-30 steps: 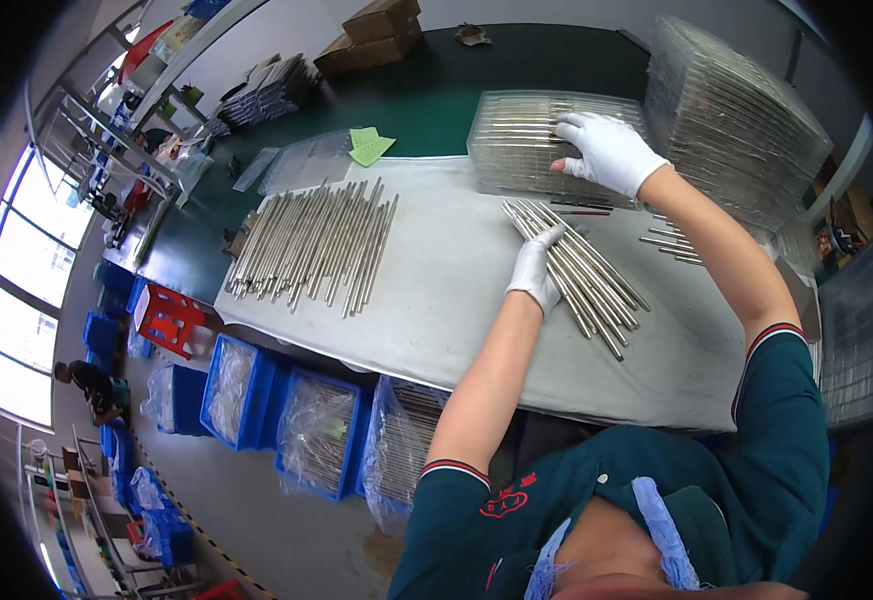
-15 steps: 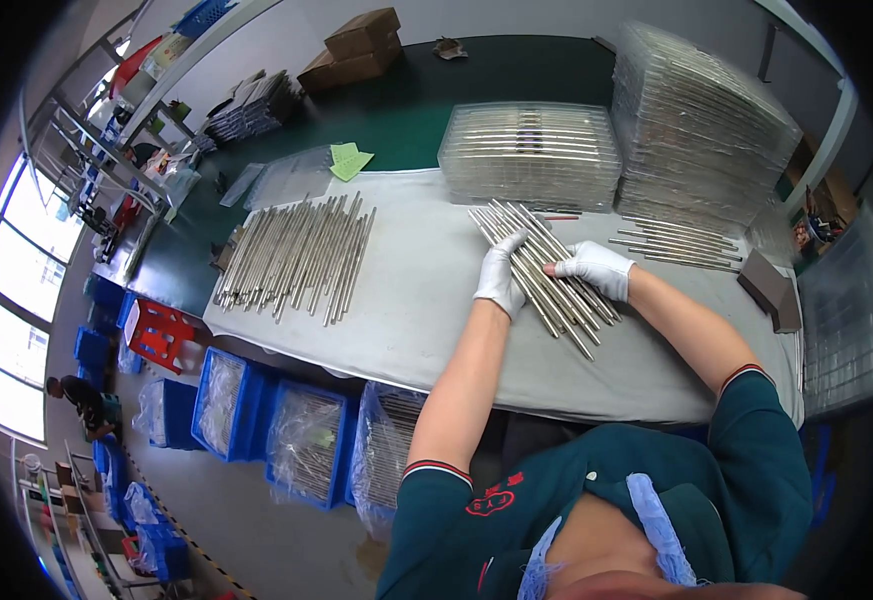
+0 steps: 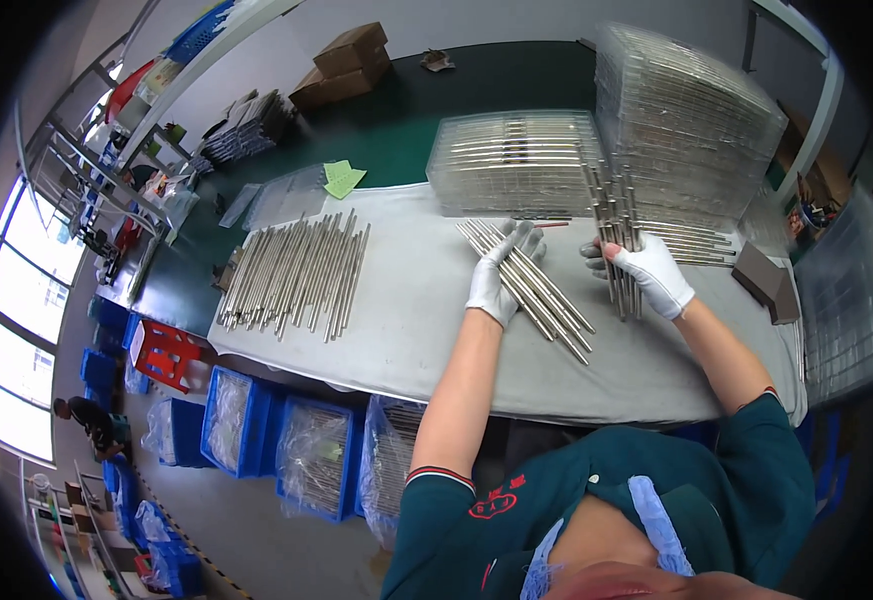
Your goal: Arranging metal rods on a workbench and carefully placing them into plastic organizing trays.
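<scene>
In the head view, the person works at a counter [image 3: 406,330] covered with a grey cloth. Both hands wear white gloves.

The right hand [image 3: 651,275] is closed around a bundle of thin metal rods [image 3: 616,215]. The bundle stands nearly upright, its lower ends close to the cloth, and its upper part rises in front of the clear plastic trays [image 3: 516,160]. The fingers wrap the bundle from the side, so it is held firmly.

The left hand [image 3: 501,275] lies flat, fingers spread open, on a second group of rods [image 3: 546,295] that lies slanted on the cloth, just beside the right hand. It presses on them and grips nothing.

Well apart, to the left on the counter, a wide row of rods [image 3: 296,275] lies side by side. Behind the trays stands a taller stack of trays [image 3: 686,120]. Blue bins [image 3: 231,420] with plastic bags stand on the floor below the counter edge.
</scene>
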### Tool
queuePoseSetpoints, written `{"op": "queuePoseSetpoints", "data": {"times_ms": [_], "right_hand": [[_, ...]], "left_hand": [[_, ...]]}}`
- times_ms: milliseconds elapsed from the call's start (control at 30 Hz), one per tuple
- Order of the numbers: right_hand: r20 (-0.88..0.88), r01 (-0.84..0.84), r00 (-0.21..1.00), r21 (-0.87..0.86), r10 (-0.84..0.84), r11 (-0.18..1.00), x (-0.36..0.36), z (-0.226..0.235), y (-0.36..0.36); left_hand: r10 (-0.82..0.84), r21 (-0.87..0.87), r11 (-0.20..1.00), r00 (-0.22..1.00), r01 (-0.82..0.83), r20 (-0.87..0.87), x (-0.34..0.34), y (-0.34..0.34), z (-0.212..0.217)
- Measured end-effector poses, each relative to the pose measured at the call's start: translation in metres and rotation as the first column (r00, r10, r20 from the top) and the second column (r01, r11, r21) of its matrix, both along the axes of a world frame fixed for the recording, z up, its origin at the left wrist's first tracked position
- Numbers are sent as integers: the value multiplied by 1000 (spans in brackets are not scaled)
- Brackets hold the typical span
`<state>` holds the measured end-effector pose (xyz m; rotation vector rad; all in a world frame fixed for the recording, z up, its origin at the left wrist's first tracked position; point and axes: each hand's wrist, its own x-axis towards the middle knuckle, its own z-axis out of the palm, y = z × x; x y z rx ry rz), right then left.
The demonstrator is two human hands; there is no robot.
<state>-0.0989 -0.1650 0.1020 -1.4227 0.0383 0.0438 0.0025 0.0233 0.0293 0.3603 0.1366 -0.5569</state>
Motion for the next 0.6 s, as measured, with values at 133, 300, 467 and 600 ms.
{"op": "queuePoseSetpoints", "data": {"times_ms": [133, 300, 467, 600], "right_hand": [[127, 139, 986, -242, -111, 960, -21, -33, -14], [-21, -11, 1000, -480, 1, 877, -1, -37, 4], [-135, -211, 977, -702, 164, 680, 57, -36, 19], [-109, -166, 967, -954, 230, 249, 71, -21, 20]], "left_hand": [[17, -15, 1000, 999, -17, 36, 1, 1, 0], [32, 1, 999, 998, -33, 48, 3, 4, -4], [-13, 105, 994, 1000, 13, 5, 4, 3, -8], [15, 197, 980, 1000, -14, -3, 3, 0, -9]]}}
